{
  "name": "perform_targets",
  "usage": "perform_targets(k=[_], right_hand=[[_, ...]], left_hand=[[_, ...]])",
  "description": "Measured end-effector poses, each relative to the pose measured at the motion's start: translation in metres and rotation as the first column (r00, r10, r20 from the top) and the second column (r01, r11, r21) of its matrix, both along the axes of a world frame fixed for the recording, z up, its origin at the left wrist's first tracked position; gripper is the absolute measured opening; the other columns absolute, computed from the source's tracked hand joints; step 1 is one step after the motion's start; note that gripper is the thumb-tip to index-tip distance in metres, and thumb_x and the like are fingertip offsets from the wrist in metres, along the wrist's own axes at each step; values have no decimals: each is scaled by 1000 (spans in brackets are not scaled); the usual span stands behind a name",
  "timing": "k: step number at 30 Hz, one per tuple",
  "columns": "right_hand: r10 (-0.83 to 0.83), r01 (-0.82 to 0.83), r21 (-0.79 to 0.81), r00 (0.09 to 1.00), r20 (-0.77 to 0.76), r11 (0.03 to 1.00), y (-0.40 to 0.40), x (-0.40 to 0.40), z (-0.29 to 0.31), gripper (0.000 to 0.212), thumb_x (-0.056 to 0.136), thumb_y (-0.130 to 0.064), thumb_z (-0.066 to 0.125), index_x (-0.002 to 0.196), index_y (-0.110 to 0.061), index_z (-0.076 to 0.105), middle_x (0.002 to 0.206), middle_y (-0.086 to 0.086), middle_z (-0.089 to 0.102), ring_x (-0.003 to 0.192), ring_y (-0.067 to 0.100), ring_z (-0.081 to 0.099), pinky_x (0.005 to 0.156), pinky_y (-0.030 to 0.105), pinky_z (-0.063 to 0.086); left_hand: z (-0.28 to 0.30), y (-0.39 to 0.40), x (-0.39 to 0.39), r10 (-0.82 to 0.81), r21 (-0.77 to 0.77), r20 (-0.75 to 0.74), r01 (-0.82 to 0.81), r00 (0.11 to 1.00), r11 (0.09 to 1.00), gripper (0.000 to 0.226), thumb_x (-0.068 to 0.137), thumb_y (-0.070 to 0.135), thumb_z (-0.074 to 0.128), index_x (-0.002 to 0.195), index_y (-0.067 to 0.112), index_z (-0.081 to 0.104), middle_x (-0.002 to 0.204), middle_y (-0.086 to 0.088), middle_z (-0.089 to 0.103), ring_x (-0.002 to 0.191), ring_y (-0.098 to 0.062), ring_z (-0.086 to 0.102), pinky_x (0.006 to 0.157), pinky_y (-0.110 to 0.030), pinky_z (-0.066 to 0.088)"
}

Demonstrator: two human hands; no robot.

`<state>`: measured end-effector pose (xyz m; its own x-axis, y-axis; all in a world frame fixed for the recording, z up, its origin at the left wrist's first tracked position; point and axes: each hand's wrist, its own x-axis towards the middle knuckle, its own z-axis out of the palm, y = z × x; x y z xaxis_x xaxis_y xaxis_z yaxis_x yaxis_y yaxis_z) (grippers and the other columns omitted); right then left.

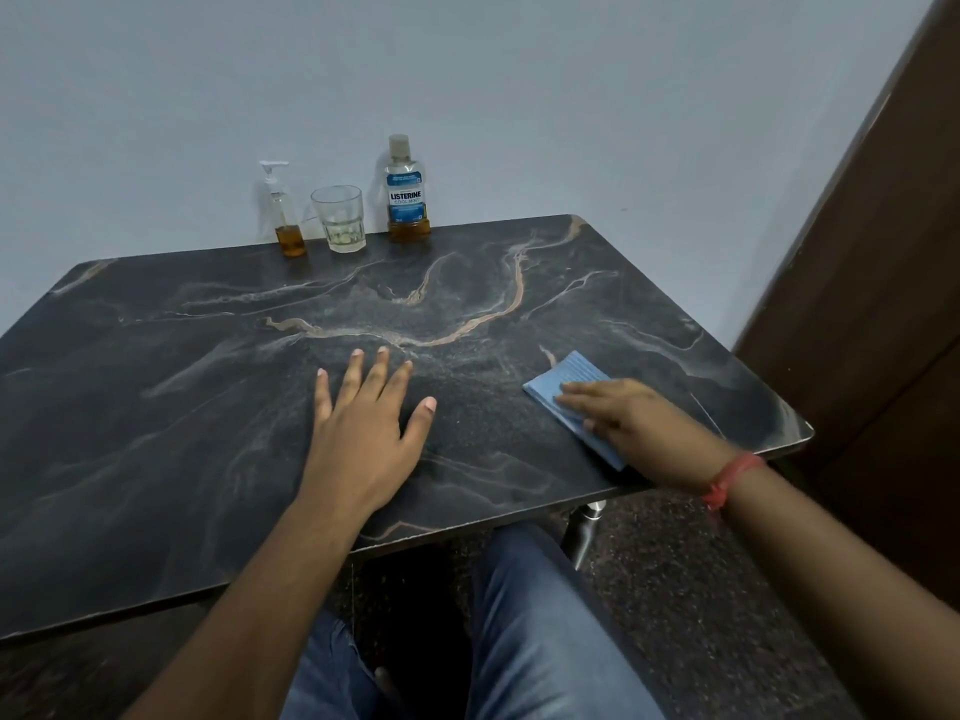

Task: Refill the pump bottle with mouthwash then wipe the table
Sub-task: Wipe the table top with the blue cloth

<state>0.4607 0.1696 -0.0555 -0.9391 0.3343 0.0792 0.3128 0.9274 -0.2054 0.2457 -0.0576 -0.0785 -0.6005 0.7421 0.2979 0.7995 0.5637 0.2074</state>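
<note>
A clear pump bottle [283,215] with a white pump head stands at the back edge of the dark marble table [156,407], with amber liquid in its lower part. Right of it stands the mouthwash bottle [408,192], capped, with a blue label and a little amber liquid at the bottom. A blue cloth [574,389] lies flat near the table's right front corner. My right hand [628,420] presses on the cloth with straight fingers. My left hand [366,423] rests flat on the table's middle, fingers spread, holding nothing.
A clear drinking glass [340,218] stands between the two bottles. A pale wall runs behind the table, and a dark wooden door [883,278] is at the right. My legs in jeans and a metal table leg [584,532] are below the front edge.
</note>
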Motion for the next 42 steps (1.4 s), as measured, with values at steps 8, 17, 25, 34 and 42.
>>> perform_targets(k=[8, 17, 25, 34, 42], right_hand=[[-162, 150, 154, 984, 72, 977, 17, -7, -6, 48, 101, -42, 34, 148, -44, 27, 153, -9, 33, 141, 17, 27, 114, 51, 17], [-43, 38, 52, 994, 101, 998, 31, -30, -10, 57, 104, -38, 29, 155, -17, 13, 164, 7, 8, 151, 25, 3, 117, 28, 0], [-141, 135, 114, 989, 45, 984, 42, -60, -12, 54, 105, -32, 29, 154, -10, 20, 162, 14, 15, 149, 28, 12, 119, 34, 8], [-111, 105, 130, 993, 40, 986, 44, -81, -14, 53, 104, -31, 31, 150, -5, 26, 159, 18, 21, 146, 32, 21, 119, 40, 16], [-241, 218, 220, 967, 81, 951, 67, -91, 0, 53, 102, -30, 38, 143, 3, 37, 153, 25, 29, 142, 38, 26, 115, 45, 24]], left_hand=[[1, 0, 1, 3, 0, 8, -3, 1000, 1000, 70, 100, 63, 15, 158, 26, 29, 169, 0, 16, 157, -20, -1, 124, -55, -6], [1, 1, 1, 6, -10, 12, -6, 1000, 1000, 70, 100, 63, 14, 159, 27, 27, 169, 0, 14, 157, -20, -3, 125, -53, -8], [1, -1, 1, 14, -7, 0, -14, 1000, 1000, 69, 101, 63, 16, 158, 27, 29, 169, 0, 16, 157, -20, -2, 124, -52, -10], [3, 1, -1, 18, -7, 9, -17, 1000, 1000, 70, 100, 63, 15, 158, 27, 28, 170, 0, 13, 157, -21, -6, 124, -54, -9], [0, 1, 0, 16, -13, 2, -16, 1000, 1000, 75, 98, 66, 9, 159, 27, 26, 170, 0, 12, 157, -21, -7, 124, -53, -11]])
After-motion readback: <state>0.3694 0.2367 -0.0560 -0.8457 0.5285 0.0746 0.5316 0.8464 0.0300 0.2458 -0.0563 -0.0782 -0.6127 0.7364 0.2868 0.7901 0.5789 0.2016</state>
